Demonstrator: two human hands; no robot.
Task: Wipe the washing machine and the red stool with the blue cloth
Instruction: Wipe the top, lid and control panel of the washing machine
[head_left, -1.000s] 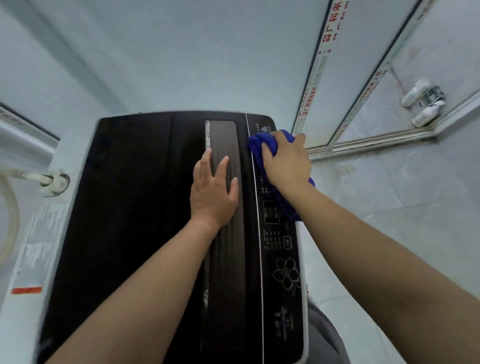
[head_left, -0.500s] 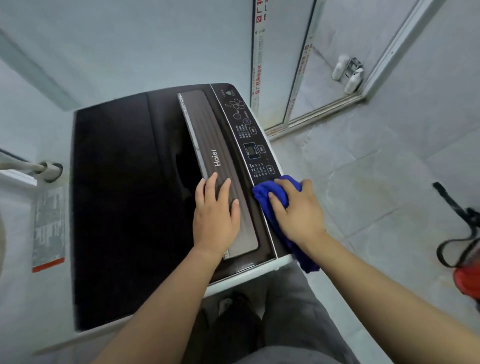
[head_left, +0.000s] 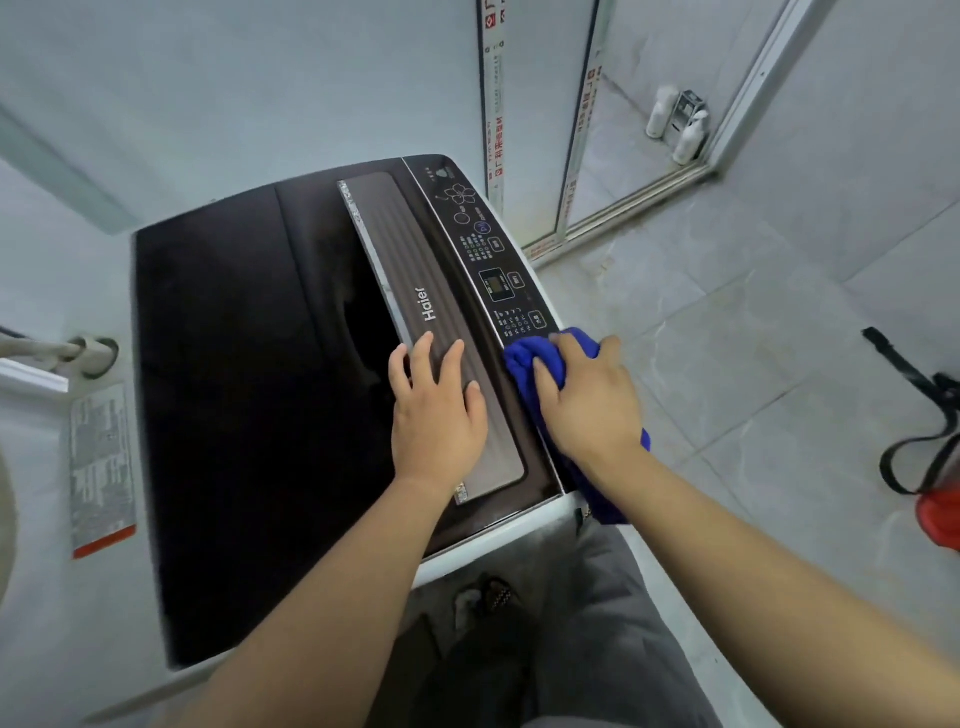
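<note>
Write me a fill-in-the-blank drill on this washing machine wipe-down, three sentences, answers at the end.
1. The right hand presses a bunched cloth of ____ colour onto the control panel of the dark top-loading washing machine.
2. The left hand rests flat and empty on the ribbed grey lid strip, which bears the brand name ____.
3. Two white bottles stand on the floor behind the ____ sliding door frame.

Missing words: blue; Haier; metal
</note>
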